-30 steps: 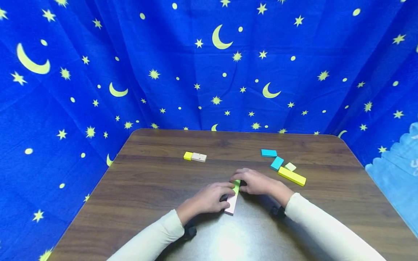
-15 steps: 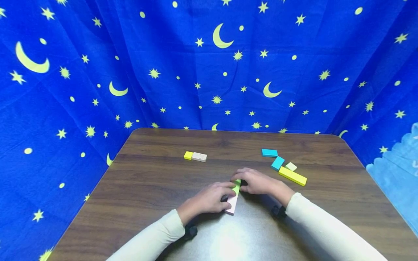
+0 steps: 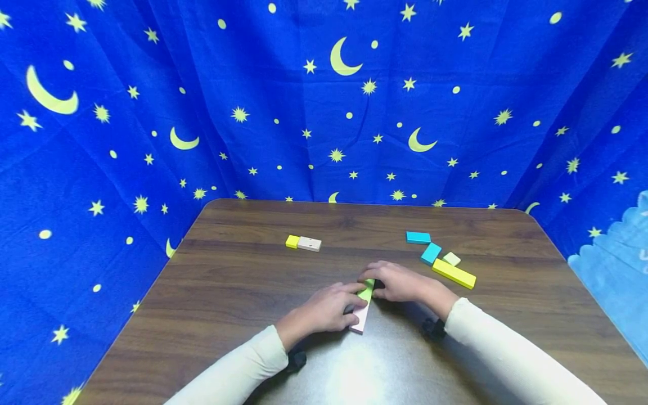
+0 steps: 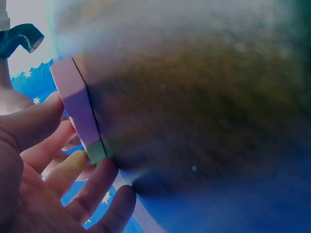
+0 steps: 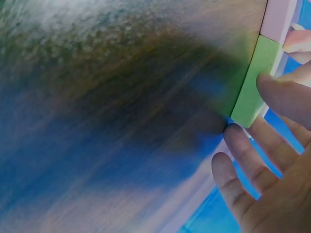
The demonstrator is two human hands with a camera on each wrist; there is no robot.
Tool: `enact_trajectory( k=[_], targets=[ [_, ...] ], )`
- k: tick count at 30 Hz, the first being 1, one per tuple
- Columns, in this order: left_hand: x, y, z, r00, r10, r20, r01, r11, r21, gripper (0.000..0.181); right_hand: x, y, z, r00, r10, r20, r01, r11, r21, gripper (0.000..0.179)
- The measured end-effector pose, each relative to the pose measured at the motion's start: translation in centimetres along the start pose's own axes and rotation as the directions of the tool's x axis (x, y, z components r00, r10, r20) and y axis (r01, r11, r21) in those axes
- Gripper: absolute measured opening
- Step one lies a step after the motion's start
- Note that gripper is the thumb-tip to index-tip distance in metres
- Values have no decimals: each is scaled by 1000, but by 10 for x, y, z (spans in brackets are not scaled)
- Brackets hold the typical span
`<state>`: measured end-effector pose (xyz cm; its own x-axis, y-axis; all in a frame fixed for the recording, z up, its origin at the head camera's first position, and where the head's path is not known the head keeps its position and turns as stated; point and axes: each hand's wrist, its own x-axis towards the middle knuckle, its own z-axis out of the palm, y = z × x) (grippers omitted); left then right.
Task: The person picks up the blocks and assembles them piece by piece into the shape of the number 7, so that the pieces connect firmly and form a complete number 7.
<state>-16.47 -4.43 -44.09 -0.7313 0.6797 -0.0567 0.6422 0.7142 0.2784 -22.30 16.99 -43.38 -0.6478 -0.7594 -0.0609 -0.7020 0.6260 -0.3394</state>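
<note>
A pink block (image 3: 359,320) and a light green block (image 3: 367,289) lie end to end in one line on the table. My left hand (image 3: 329,306) holds the pink block from the left, thumb against its side and fingertips reaching over toward the green one. From the far right, my right hand (image 3: 397,281) grips the green block, its thumb (image 5: 286,94) on the long side and its fingers curled round the far end. In the left wrist view, the ends of the pink block (image 4: 75,94) and the green block (image 4: 96,151) meet. Fingers hide part of both blocks.
Toward the back left of the wooden table (image 3: 243,281) lie a yellow block (image 3: 292,241) and a whitish block (image 3: 309,243), end to end. At right are two blue blocks (image 3: 417,237), a small cream block (image 3: 451,259) and a long yellow block (image 3: 454,274).
</note>
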Motion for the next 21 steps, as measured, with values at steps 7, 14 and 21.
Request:
enact_trajectory(
  k=[7,14,21],
  targets=[
    [2,0,3,1000,-17,12,17,1000,1,46,-1,0,0,1000,10,8,-10,1000,10,34],
    [1,0,4,1000,-22,15,22,1000,4,46,-2,0,1,1000,13,12,-13,1000,8,35],
    [1,0,2,1000,-26,17,26,1000,5,44,-9,7,-13,1000,-3,-14,2,998,-56,39]
  ],
)
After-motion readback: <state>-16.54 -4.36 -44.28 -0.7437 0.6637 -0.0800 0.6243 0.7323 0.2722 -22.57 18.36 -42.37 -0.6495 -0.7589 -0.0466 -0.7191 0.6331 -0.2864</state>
